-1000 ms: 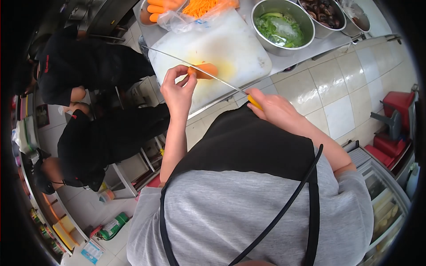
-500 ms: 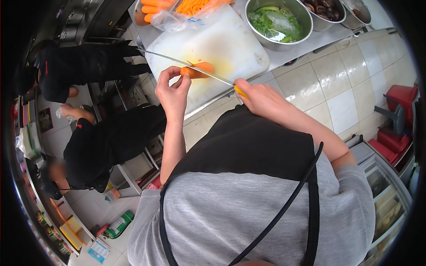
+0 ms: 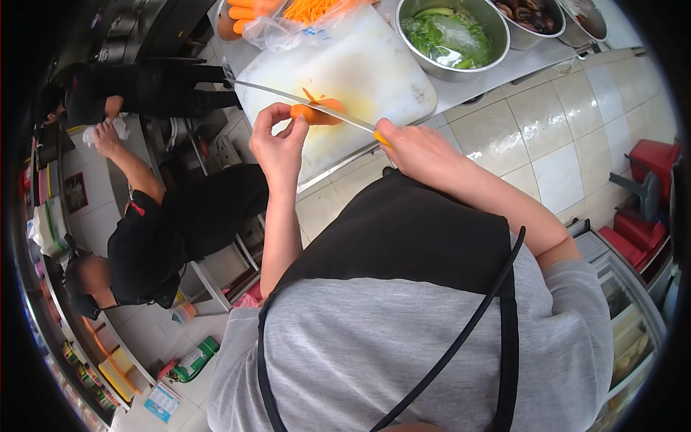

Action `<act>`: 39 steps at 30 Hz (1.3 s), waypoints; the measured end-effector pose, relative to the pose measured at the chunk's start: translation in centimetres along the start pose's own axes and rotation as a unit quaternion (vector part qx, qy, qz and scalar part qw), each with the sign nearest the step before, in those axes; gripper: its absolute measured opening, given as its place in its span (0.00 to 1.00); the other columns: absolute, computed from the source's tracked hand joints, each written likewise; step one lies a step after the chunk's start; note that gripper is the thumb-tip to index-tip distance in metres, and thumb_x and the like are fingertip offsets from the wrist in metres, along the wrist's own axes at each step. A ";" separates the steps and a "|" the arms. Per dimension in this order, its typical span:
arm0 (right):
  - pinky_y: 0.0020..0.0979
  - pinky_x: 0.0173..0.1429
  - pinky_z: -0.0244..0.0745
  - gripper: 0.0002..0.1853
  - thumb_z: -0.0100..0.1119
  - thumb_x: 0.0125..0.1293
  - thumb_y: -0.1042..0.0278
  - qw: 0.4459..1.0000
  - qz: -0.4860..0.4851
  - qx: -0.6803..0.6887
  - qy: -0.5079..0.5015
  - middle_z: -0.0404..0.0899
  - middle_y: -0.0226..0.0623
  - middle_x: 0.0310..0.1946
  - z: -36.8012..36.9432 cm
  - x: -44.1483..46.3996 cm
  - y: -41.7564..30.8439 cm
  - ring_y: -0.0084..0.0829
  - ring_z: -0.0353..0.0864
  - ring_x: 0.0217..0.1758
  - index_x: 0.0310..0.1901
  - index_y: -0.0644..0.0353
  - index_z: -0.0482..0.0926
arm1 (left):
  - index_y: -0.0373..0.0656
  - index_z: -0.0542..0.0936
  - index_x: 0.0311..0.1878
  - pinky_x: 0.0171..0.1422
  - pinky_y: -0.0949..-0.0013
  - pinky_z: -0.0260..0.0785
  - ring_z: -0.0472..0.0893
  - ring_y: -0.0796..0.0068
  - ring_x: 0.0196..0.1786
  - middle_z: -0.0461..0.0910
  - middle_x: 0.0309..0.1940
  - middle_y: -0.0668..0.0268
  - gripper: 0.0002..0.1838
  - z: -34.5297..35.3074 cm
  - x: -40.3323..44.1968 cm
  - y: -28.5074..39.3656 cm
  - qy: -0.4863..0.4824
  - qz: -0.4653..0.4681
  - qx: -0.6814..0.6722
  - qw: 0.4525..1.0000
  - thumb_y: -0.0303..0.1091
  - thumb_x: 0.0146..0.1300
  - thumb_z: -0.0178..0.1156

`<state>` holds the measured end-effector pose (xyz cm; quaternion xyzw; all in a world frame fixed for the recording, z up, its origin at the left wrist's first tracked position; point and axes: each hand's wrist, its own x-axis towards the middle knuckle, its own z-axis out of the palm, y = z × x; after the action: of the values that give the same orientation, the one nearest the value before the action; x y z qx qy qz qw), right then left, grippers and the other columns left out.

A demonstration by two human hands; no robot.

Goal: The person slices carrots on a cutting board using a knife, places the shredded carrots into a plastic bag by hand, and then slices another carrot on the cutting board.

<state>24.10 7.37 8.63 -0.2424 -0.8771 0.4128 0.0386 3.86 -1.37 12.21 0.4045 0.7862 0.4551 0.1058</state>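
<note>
On the white cutting board (image 3: pixel 345 50) lies a carrot (image 3: pixel 311 115), pinched at its near end by the thumb and fingers of my left hand (image 3: pixel 278 140). My right hand (image 3: pixel 414 147) is closed around the yellow handle of a long knife (image 3: pixel 331 111). The blade rests across the top of the carrot, its tip pointing to the far left. A thin carrot slice (image 3: pixel 309 94) stands up at the blade's far side. Orange juice stains the board around the carrot.
A metal bowl (image 3: pixel 505 52) of greens in water stands right of the board, with more metal bowls beyond. Carrot shreds (image 3: pixel 314 10) and a plastic bag (image 3: pixel 277 34) lie behind. Two people in black (image 3: pixel 147 245) are at the left; red stools (image 3: pixel 651 162) stand right.
My right hand and the knife have shifted slightly left and toward me along the carrot, and the slice stands higher. At the left, a co-worker's arm has reached out toward the other person.
</note>
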 end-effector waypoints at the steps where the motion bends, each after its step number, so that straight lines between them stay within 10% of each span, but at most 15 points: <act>1: 0.49 0.30 0.65 0.09 0.49 0.66 0.67 1.000 -0.008 0.006 0.008 0.73 0.51 0.19 -0.2 -0.4 0.1 0.56 0.74 0.27 0.40 0.62 0.62 | 0.32 0.76 0.38 0.47 0.71 0.77 0.79 0.77 0.42 0.78 0.35 0.63 0.09 0.0 0.0 0.0 0.000 0.000 0.000 1.000 0.21 0.52 0.61; 39: 0.50 0.32 0.68 0.10 0.48 0.67 0.65 0.997 0.025 -0.042 -0.061 0.75 0.50 0.21 -0.3 3.3 1.6 0.54 0.76 0.28 0.41 0.62 0.62 | 0.30 0.75 0.37 0.48 0.69 0.79 0.78 0.76 0.43 0.76 0.36 0.61 0.09 0.2 0.1 0.2 0.005 -0.030 -0.029 0.999 0.18 0.51 0.60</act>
<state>21.86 9.95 7.17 -0.2400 -0.8880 0.3906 -0.0358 3.99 -1.15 12.27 0.3751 0.7848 0.4767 0.1270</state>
